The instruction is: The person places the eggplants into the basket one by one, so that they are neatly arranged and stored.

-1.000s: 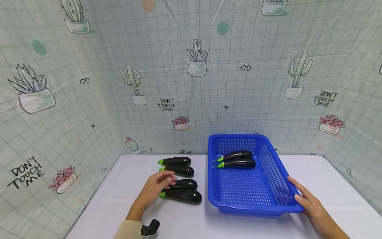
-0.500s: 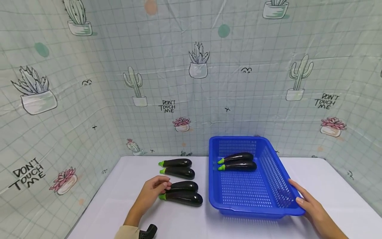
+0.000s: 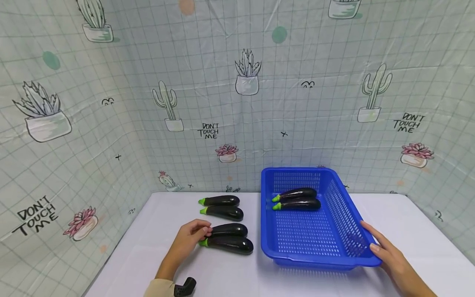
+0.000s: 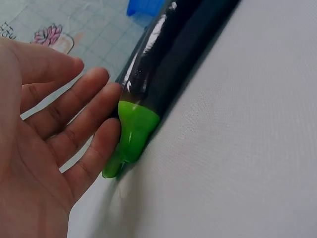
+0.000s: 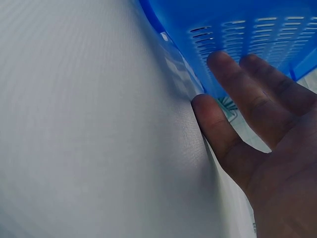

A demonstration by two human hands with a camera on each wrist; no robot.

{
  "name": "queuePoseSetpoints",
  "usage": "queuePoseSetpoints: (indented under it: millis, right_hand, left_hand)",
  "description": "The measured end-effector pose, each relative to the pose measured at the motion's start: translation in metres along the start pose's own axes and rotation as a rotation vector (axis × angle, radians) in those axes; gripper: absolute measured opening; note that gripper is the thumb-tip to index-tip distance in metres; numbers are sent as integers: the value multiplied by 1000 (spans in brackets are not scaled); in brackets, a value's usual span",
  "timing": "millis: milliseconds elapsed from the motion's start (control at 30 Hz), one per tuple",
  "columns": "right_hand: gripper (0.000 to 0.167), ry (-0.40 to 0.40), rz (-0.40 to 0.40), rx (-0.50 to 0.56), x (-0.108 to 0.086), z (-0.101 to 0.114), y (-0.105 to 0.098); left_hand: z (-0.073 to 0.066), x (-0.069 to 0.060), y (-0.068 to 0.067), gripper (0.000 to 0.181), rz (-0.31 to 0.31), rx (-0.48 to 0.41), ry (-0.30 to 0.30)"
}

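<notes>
L hand drew back to an eggplant twd L edge of bench, fingers loose, no grip; R hand holds basket, so 4 still out.

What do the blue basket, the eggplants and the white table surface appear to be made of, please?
Blue basket: likely moulded plastic, slightly shiny, given its regular slots.
Eggplants: glossy dark bodies with sharp highlights; real skin or plastic imitation, I cannot tell.
White table surface: probably matte cloth, given its fine thread-like texture.
</notes>
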State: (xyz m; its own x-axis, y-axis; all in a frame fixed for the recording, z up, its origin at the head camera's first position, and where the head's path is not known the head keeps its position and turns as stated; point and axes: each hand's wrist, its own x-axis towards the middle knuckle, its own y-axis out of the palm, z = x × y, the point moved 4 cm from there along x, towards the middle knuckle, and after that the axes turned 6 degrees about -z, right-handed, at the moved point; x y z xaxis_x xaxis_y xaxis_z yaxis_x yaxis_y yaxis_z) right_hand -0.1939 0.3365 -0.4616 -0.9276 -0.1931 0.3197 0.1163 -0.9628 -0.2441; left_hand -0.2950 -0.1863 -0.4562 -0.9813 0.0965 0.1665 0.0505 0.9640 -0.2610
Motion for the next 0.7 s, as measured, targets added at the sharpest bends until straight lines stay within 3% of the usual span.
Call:
queuePoseSetpoints:
  millis: [167, 333, 500, 700]
  right_hand:
    - [56, 20, -5, -3, 0, -3, 1]
    - [55, 21, -11, -8, 1, -2, 1]
    - [55, 25, -19, -16, 1, -1, 0]
    - [56, 46, -23, -29, 2, -3, -2]
  left_hand:
    - [4, -3, -1, 24, 8, -11, 5]
    - [3, -4, 1, 22, 25, 11, 67]
    - [1, -3, 3, 17, 8, 90, 131]
    - [3, -3, 6, 15, 25, 217, 130]
